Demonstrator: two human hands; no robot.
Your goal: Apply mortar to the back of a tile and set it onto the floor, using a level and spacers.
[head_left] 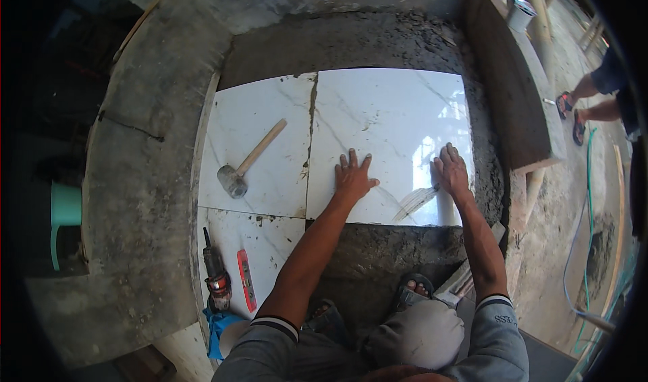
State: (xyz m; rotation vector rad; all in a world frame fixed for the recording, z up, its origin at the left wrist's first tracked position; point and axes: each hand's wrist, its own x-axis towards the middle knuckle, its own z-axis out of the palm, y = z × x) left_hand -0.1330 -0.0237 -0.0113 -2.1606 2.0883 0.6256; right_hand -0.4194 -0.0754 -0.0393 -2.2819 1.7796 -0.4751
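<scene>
Both my palms rest on a large white marbled floor tile [391, 112] with grey veins and a glossy sheen. My left hand [354, 178] lies flat near its middle with the fingers spread. Toward the right edge, my right hand [452, 171] presses down, its fingers stretched out and fairly close together. A second white tile [229, 125] adjoins on the left, with a mortar-smeared joint between the two. On that tile lies a mallet [235, 179] with a dark grey head and a wooden handle. Neither hand holds anything.
Another tile [270, 240] at lower left carries a red spirit level [246, 281] and a power tool [217, 281]. Wet mortar [337, 44] borders the tiles behind and at right. Low concrete walls [516, 92] flank me. A person's legs [601, 98] show at far right, a green dipper [65, 210] at left.
</scene>
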